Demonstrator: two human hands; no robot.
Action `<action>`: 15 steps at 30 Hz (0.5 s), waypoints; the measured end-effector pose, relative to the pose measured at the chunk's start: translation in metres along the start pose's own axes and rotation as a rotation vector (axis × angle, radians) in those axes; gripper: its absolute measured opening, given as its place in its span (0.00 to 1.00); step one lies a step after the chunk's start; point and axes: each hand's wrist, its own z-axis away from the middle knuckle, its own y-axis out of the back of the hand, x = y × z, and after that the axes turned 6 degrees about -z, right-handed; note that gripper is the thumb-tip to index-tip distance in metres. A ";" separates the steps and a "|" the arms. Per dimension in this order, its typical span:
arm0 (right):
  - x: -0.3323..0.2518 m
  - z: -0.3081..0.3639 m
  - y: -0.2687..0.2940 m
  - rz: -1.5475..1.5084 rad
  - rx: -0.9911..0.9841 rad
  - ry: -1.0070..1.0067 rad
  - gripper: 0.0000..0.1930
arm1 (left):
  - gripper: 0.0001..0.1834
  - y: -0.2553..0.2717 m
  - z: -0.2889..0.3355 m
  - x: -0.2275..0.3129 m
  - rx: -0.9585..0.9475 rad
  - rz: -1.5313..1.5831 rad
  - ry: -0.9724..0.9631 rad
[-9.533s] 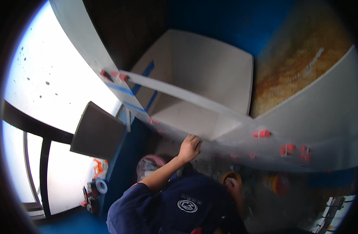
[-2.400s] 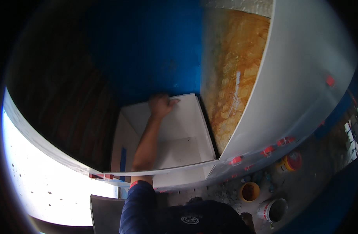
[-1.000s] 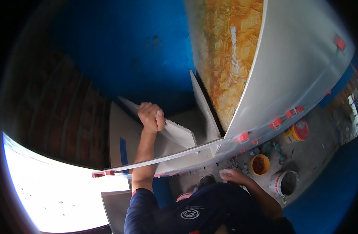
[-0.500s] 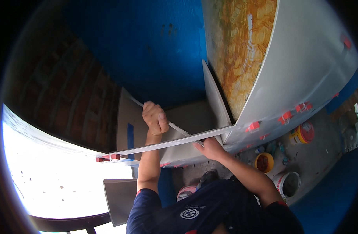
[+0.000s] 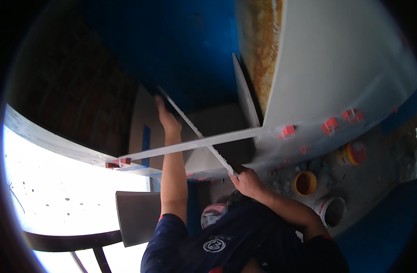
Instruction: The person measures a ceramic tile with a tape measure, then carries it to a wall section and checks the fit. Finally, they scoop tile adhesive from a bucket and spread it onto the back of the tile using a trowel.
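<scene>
At the centre of the view, a pale, rough-edged panel (image 5: 192,125) is slanting from about eleven o'clock to five o'clock, passing beneath a narrow pale strip (image 5: 236,136). At ten o'clock the left hand (image 5: 167,116) seems to be bearing against its far end, though blur and shade are making it hard to tell whether its fingers are closing round it. At five o'clock the right hand (image 5: 248,183) is pinching the near end. By its lie, the panel is already reaching past the strip on both sides but is not yet resting anywhere settled. Farther out, red clips (image 5: 288,131) are already sitting along the grey-white slab (image 5: 345,68) at three o'clock, blue tape (image 5: 146,148) is sticking at nine, and a yellow bucket (image 5: 313,183) is standing at four.
</scene>
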 end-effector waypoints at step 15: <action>0.011 0.083 0.037 -0.041 -0.124 0.007 0.15 | 0.32 0.112 -0.011 -0.112 0.122 -0.218 0.265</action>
